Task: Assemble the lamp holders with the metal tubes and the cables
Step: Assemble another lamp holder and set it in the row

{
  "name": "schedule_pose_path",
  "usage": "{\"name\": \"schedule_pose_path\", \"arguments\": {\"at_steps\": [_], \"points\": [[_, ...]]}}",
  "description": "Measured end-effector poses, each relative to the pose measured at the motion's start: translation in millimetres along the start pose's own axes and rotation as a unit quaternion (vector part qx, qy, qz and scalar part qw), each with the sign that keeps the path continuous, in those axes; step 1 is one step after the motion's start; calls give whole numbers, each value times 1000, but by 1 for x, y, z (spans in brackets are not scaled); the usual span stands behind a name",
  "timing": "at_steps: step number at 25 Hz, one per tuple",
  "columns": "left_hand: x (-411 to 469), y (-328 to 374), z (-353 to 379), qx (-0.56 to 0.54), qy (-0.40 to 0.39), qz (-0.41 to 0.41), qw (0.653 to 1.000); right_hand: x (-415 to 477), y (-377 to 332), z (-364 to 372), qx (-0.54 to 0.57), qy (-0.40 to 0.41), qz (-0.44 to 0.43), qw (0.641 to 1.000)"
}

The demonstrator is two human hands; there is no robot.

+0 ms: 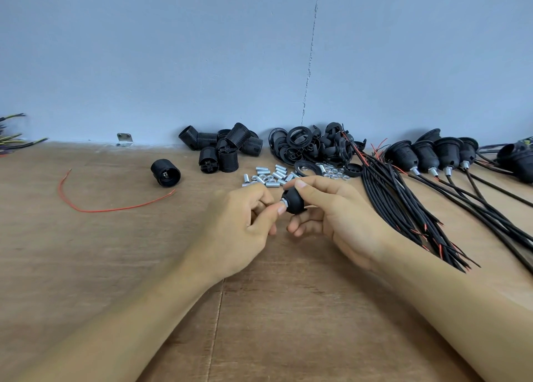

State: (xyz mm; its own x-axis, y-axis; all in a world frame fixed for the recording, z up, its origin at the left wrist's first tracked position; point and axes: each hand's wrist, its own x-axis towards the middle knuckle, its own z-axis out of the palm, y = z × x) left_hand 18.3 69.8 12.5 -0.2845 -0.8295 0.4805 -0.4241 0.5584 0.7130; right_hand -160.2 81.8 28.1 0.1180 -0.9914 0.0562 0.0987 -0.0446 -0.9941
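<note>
The bare wood of the table point(259, 324) near me gives my arms free room. On the left it is open too, where only a loose red wire point(115, 208) and one black socket point(165, 173) lie. Just behind my left hand point(245, 217) and right hand point(331, 217), which hold a black cap point(295, 202), metal tubes point(277, 174) and nuts point(331, 171) are scattered. Farther back, heaps of sockets point(225, 148) and rings point(311, 145) stand against the wall point(259, 64). A cable bundle point(403, 197) lies close beside my right forearm, with the assembled holders point(427, 156) behind it.
</note>
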Motion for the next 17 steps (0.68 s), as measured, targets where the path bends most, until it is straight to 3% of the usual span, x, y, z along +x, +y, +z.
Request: {"name": "schedule_pose_path", "arguments": {"at_steps": [3,10,14,17], "points": [[0,0,0,62,34,93,993,1,-1,-2,-1,-2,24,1000],[3,-4,0,125,35,199,971,1,-1,-2,-83,14,46,995],[4,-5,0,109,27,206,972,1,-1,-2,-100,19,50,994],[4,-9,3,70,32,157,985,2,1,1,-110,49,35,992]]}}
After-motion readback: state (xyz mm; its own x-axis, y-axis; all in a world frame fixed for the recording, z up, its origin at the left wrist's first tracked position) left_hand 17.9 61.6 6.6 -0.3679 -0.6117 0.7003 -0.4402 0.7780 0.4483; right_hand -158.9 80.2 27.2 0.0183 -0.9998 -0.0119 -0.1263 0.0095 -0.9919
